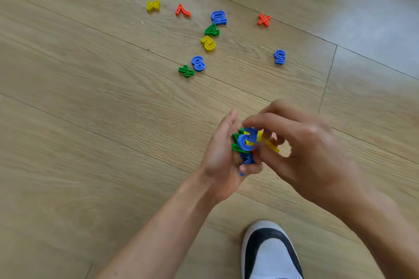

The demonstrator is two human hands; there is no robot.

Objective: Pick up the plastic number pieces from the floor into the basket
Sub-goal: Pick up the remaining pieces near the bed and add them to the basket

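The left hand (221, 161) cups a cluster of blue, green and yellow number pieces (248, 142), the right hand (303, 149) at its 3 o'clock pinches into them, while loose pieces (209, 43) lie scattered on the wooden floor (90, 97) toward 12 o'clock.

Smooth, slightly glossy plastic number pieces (198, 63) lie on a matt, wood-grain plank floor (90, 97).
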